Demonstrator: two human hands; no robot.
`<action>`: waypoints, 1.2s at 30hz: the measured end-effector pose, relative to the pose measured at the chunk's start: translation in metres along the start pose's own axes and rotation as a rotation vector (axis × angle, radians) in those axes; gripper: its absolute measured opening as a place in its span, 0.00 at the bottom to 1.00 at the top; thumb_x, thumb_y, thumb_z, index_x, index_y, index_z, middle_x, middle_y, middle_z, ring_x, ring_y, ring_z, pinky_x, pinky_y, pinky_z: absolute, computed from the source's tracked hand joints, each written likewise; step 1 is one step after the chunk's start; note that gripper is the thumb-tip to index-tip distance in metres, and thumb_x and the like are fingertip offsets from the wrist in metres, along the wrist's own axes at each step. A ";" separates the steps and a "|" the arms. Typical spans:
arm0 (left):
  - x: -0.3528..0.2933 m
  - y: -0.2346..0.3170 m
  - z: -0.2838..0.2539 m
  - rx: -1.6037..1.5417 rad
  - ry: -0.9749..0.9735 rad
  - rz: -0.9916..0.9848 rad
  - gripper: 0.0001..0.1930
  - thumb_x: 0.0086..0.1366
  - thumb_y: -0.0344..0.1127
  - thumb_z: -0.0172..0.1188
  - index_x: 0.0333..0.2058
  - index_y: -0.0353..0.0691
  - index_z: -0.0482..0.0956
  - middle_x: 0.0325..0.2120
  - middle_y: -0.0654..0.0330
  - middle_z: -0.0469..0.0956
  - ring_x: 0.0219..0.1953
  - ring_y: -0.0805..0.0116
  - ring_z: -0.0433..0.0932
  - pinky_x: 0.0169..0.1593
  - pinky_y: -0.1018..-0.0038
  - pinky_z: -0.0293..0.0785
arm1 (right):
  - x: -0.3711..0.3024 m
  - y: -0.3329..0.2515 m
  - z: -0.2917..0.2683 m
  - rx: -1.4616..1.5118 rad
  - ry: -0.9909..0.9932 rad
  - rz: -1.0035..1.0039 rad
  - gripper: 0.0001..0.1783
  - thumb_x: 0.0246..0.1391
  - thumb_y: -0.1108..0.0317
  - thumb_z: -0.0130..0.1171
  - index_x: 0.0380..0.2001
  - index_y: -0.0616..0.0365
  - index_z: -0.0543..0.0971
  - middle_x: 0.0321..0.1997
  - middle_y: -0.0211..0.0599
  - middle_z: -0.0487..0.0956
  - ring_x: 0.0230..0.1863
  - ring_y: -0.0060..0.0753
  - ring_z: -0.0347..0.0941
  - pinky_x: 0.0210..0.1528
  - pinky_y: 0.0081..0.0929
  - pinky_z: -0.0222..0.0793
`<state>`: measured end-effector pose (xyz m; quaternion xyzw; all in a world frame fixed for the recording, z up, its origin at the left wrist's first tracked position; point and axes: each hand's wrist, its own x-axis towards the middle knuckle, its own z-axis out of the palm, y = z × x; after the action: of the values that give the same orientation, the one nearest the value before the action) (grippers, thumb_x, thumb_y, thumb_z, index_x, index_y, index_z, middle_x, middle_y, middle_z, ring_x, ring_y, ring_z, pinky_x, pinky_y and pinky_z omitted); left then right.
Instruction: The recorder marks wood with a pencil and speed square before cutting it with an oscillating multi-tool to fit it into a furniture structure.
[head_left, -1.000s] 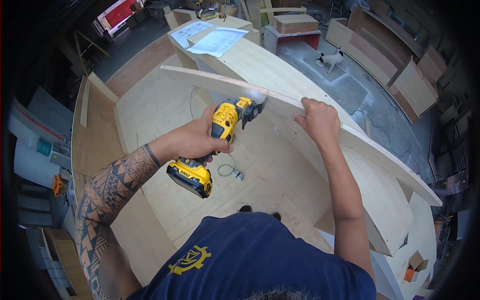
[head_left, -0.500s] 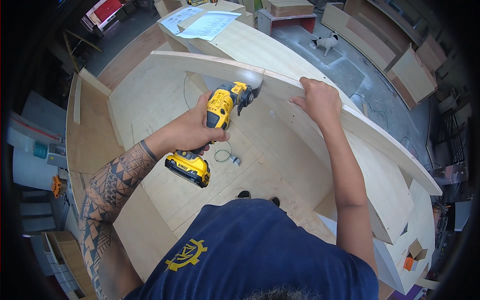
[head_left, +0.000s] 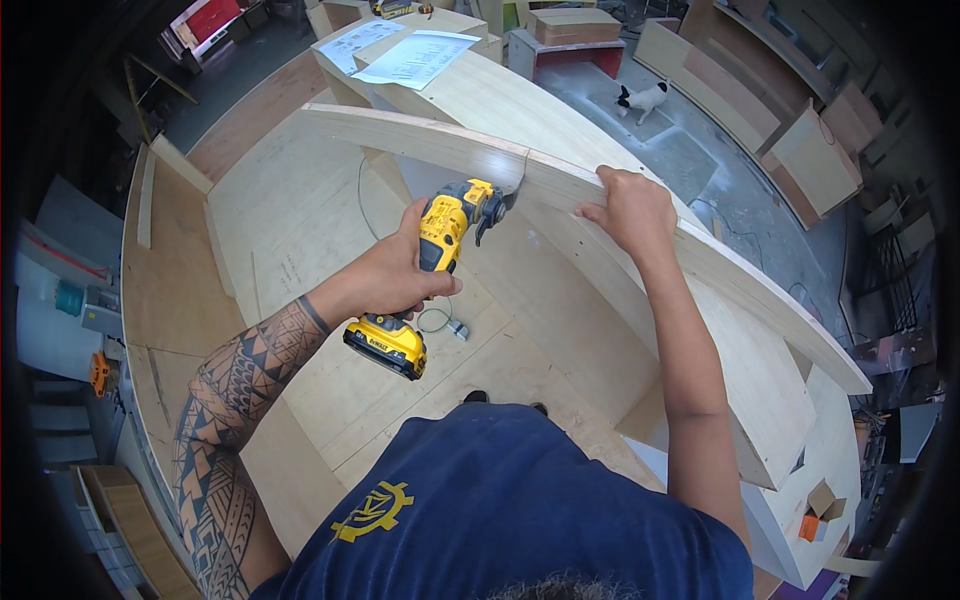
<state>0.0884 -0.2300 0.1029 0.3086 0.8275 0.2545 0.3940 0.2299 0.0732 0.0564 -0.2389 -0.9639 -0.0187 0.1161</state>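
Note:
My left hand is wrapped round the body of a yellow and black cordless oscillating multi-tool. The tool's battery hangs below my wrist, and its dark blade reaches the near face of a long, pale wooden board. A thin dark line runs down the board just above the blade, and a bright patch of light lies beside it. To the right of this line, my right hand grips the board's top edge, fingers over it and thumb on the near side.
Plywood panels surround me. Beyond the board, printed sheets lie on a wooden top. A black and white dog stands on the floor near wooden cabinets. A cable with a grey plug lies inside the enclosure; an opened small box sits at right.
The multi-tool and my left hand have shifted slightly down, the blade now lower on the board. My right hand keeps its grip. The view has tilted a little, and the dog has changed its stance.

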 end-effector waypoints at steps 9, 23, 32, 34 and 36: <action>0.025 -0.022 0.006 -0.065 -0.028 0.000 0.65 0.65 0.38 0.75 0.83 0.38 0.28 0.32 0.55 0.83 0.25 0.69 0.83 0.29 0.71 0.82 | 0.013 -0.007 -0.013 0.015 -0.031 0.017 0.30 0.48 0.42 0.82 0.44 0.53 0.87 0.41 0.40 0.91 0.48 0.48 0.89 0.48 0.48 0.84; 0.011 -0.029 0.013 -0.156 0.045 0.087 0.66 0.62 0.40 0.76 0.83 0.38 0.31 0.37 0.48 0.84 0.29 0.64 0.86 0.33 0.70 0.85 | 0.041 0.012 -0.018 0.041 -0.176 0.083 0.34 0.46 0.41 0.83 0.50 0.51 0.89 0.46 0.43 0.92 0.49 0.48 0.89 0.50 0.47 0.85; 0.022 -0.038 0.015 -0.062 0.054 0.090 0.65 0.63 0.40 0.74 0.83 0.37 0.30 0.36 0.49 0.84 0.29 0.63 0.87 0.33 0.69 0.84 | 0.040 0.011 -0.019 0.072 -0.173 0.081 0.39 0.43 0.39 0.84 0.54 0.52 0.89 0.47 0.45 0.92 0.52 0.48 0.89 0.53 0.47 0.84; 0.023 -0.039 0.016 -0.063 0.057 0.095 0.65 0.63 0.40 0.74 0.83 0.37 0.30 0.35 0.49 0.84 0.29 0.63 0.87 0.33 0.69 0.84 | 0.039 0.009 -0.020 0.074 -0.183 0.082 0.39 0.43 0.39 0.84 0.54 0.52 0.89 0.47 0.45 0.92 0.52 0.48 0.89 0.53 0.47 0.84; 0.024 -0.038 0.015 -0.064 0.060 0.099 0.65 0.63 0.40 0.74 0.83 0.37 0.30 0.35 0.49 0.84 0.28 0.64 0.87 0.33 0.69 0.84 | 0.039 0.009 -0.021 0.071 -0.182 0.074 0.39 0.44 0.40 0.84 0.54 0.52 0.89 0.47 0.45 0.92 0.52 0.48 0.89 0.53 0.47 0.84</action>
<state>0.0771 -0.2362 0.0572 0.3286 0.8141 0.3090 0.3659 0.2049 0.0973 0.0858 -0.2710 -0.9610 0.0416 0.0369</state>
